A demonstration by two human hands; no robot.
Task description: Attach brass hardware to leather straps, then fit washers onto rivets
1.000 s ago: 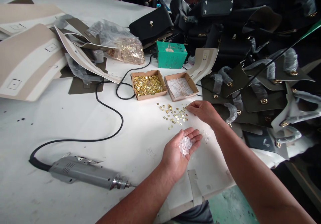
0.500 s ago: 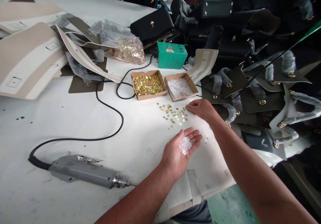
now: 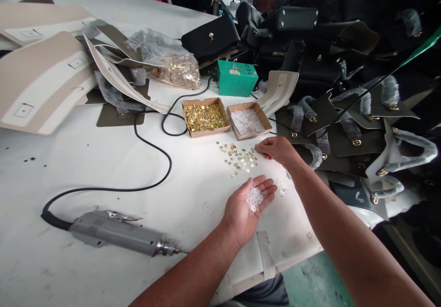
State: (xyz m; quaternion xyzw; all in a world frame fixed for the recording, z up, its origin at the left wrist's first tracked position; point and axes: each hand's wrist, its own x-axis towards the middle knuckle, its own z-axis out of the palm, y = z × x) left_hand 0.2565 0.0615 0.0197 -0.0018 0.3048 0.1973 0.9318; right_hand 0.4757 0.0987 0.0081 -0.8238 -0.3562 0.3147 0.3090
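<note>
My left hand (image 3: 243,208) is palm up, its fingers stretched out, and holds a small heap of clear plastic washers (image 3: 254,200). Beyond it, loose gold metal washers (image 3: 241,160) lie scattered on the white table. At the right edge of that scatter, my right hand (image 3: 275,150) has its thumb and fingertips pinched together, close to the table top. Whatever sits between those fingertips is too small to make out. A few more clear washers (image 3: 281,187) rest on the table just right of my left fingers.
Behind the scatter stand a cardboard tray of gold pieces (image 3: 227,125) and a cardboard tray of clear washers (image 3: 239,136). A grey corded electric screwdriver (image 3: 117,233) lies at left. Behind are a green box (image 3: 237,80) and beige panels (image 3: 44,86); black bags (image 3: 210,36) crowd the right.
The view has shifted slightly. Both hands keep nearly the same place and pose, with the clear washers still in my left palm.
</note>
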